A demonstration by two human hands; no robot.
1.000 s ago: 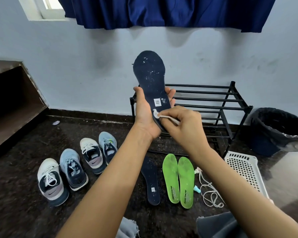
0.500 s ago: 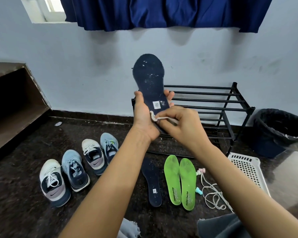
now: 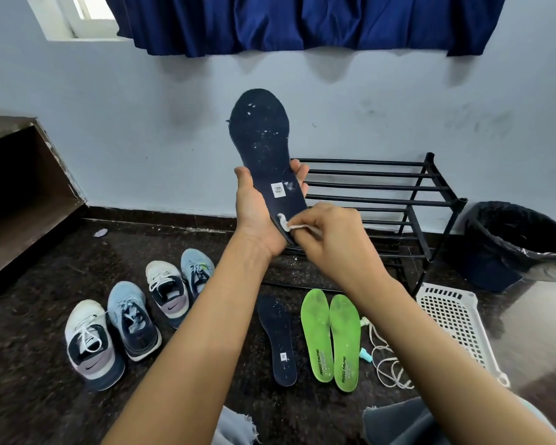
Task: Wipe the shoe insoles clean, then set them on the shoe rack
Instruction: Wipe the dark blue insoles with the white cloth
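Head view looks down on two bare arms raised before a pale wall. The left hand (image 3: 256,216) grips a navy insole (image 3: 262,139) by its heel end, thumb on the left edge and fingertips curled round the right edge, so the insole stands nearly upright with its toe end uppermost. White specks dot its dark face, and a small white label sits just above the palm. The right hand (image 3: 331,242) pinches a small white wad (image 3: 284,223) between thumb and curled fingers. It is perhaps a scrap of cloth or tissue, too small to tell. The hand presses it on the heel part of the insole, below the label.

Behind the hands a black shoe rack (image 3: 385,187) of bare bars stands against the wall. On the dark speckled floor (image 3: 29,364) lie a second navy insole (image 3: 278,342) and, just to its right, two green insoles (image 3: 316,329) side by side — all three with toes pointing toward the rack. Left of the arms, four sneakers (image 3: 132,319) sit in a rough row. A white cord (image 3: 389,367) lies coiled right of the green pair, near a white perforated basket (image 3: 453,316). A bin (image 3: 520,248) lined with a black bag stands right of the rack, and a blue curtain (image 3: 302,24) hangs above.
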